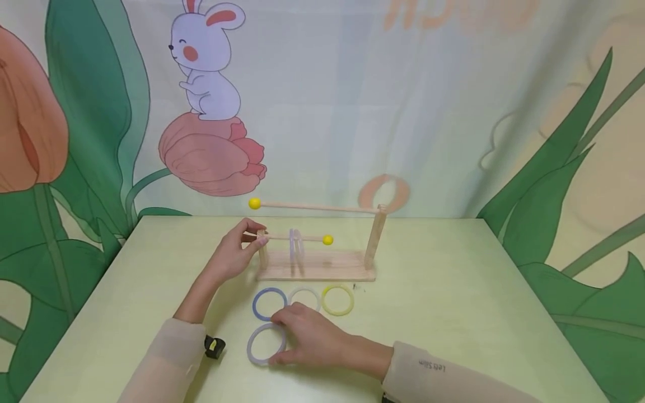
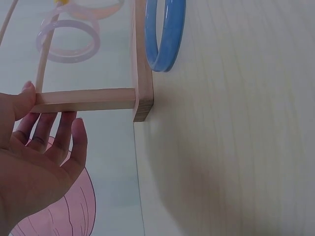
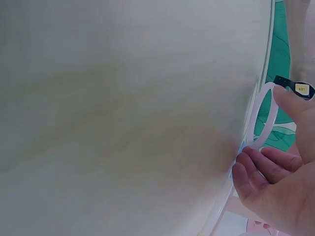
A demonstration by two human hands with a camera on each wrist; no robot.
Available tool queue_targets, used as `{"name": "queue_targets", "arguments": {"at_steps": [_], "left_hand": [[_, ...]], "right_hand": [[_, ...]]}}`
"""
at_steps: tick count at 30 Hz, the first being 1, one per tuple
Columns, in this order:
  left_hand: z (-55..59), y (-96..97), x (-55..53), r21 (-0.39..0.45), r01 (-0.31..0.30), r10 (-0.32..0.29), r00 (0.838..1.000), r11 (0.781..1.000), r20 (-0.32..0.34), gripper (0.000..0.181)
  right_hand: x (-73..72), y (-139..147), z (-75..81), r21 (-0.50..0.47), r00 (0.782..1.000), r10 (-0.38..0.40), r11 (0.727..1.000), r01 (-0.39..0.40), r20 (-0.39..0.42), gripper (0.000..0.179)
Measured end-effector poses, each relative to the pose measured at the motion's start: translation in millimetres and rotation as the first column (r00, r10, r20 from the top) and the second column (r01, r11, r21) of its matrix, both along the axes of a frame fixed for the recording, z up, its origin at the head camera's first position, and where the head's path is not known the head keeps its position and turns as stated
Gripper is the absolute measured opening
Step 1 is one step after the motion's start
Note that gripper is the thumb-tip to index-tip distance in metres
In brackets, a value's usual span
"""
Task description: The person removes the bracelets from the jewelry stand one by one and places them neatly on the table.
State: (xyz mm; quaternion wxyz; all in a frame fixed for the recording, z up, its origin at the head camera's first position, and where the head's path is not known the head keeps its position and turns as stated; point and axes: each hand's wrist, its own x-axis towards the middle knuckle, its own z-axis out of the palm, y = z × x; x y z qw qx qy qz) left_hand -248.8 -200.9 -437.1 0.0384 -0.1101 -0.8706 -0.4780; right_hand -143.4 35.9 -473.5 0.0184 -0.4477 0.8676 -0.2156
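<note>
A wooden stand (image 1: 322, 273) has a short post at its left and a taller one at its right, each with a yellow-tipped rod. My left hand (image 1: 234, 252) holds the top of the short post, thumb on one side and fingers on the other. Two pale rings (image 2: 68, 58), one purplish and one pinkish, hang on the lower rod. In front of the stand, my right hand (image 1: 317, 338) pinches a pale purple ring (image 1: 249, 345) by its right side, between thumb and fingertips. The right wrist view shows this ring's (image 3: 253, 115) hole unobstructed.
Between the stand and my right hand, a blue ring (image 1: 255, 305), a whitish ring (image 1: 304, 289) and a yellow ring (image 1: 351, 302) lie in a row on the pale table (image 1: 443, 313). A printed curtain (image 1: 322, 112) with a rabbit and tulips hangs behind the table.
</note>
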Motion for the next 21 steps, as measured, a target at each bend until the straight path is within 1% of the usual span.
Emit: {"name": "queue_targets", "arguments": {"at_steps": [5, 8, 12, 17, 21], "left_hand": [[3.7, -1.1, -0.6, -0.014, -0.009, 0.009, 1.000, 1.000, 0.004, 0.033], [5.3, -2.5, 0.9, -0.016, -0.016, 0.016, 1.000, 1.000, 0.004, 0.034], [3.7, -6.2, 3.4, -0.017, -0.024, 0.024, 1.000, 1.000, -0.002, 0.034], [-0.5, -5.2, 3.0, -0.007, -0.013, 0.013, 1.000, 1.000, 0.003, 0.034], [1.2, -0.2, 1.5, 0.008, 0.005, -0.005, 1.000, 1.000, -0.012, 0.034]], "right_hand": [[-0.7, -1.0, 2.3, 0.003, 1.000, -0.001, 1.000, 0.001, 0.009, 0.065], [-0.8, -3.1, 1.7, 0.016, 1.000, -0.004, 1.000, 0.004, -0.004, 0.065], [1.8, -6.6, 0.8, 0.044, 1.000, -0.006, 0.999, 0.007, -0.014, 0.065], [6.2, -8.2, -0.6, 0.074, 0.998, -0.008, 0.997, 0.013, -0.066, 0.067], [6.7, -7.3, -2.1, 0.068, 0.993, -0.026, 0.997, 0.033, -0.111, 0.068]]}}
